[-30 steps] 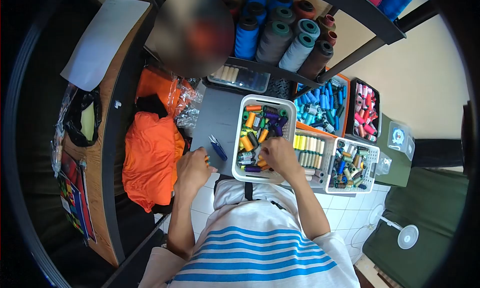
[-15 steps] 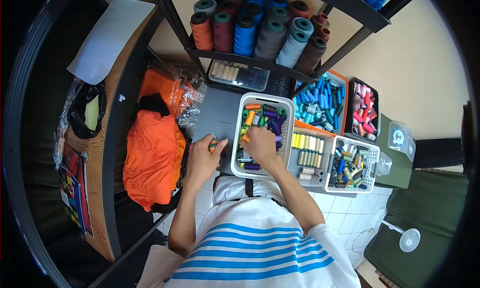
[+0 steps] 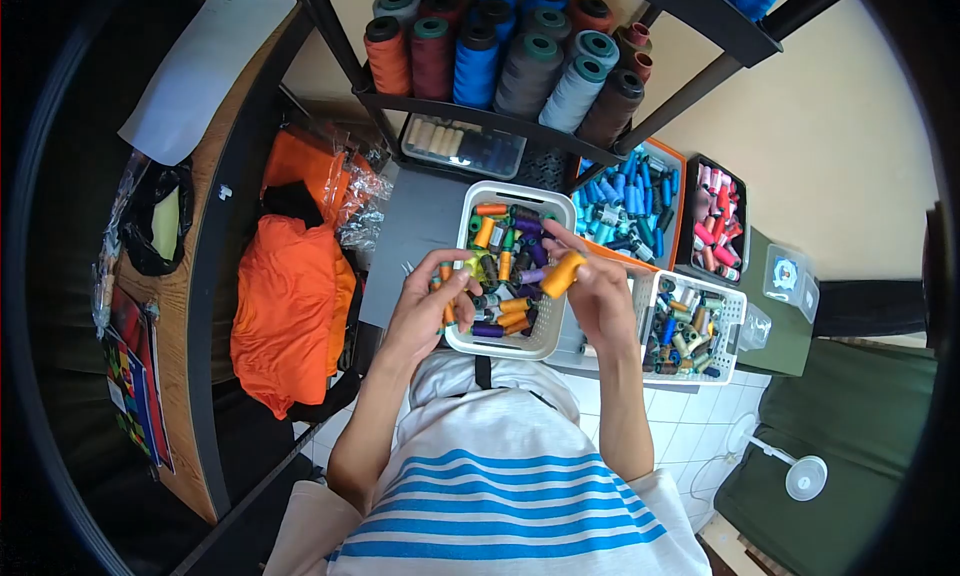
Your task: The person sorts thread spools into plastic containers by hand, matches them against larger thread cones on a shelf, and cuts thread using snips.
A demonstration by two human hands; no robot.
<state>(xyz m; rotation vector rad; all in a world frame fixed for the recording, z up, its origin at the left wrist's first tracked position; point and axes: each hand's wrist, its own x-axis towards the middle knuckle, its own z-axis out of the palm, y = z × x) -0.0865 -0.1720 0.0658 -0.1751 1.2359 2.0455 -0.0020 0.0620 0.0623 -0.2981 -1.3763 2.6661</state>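
Left hand: Positioned above the near left part of the white basket. Grip curled narrow around orange thread, seemingly on more than one spool; exact count cannot be told. Thread is probably gathered against the fingers so that the thumb is left fairly free.

Right hand: Raised at the basket's right side. Yellow-orange spool held tilted between thumb and fingers, above the basket contents; outline slightly blurred. A light fingertip hold is judged suitable for turning so small a piece.

White basket: Set on the grey tabletop, directly in front of the body, presumably so that both hands can be brought over it. Purple, orange and green spools are heaped loosely inside, at mixed angles.

Scissors: Only the tips are seen, just left of the basket; the remainder is hidden by the left hand.

Colour grouping: Blue spools are held in an orange-rimmed box, red and pink spools in a black box; separation by shade is inferred.

Shelf: Large cones are stood upright in rows, likely for stability and colour visibility.
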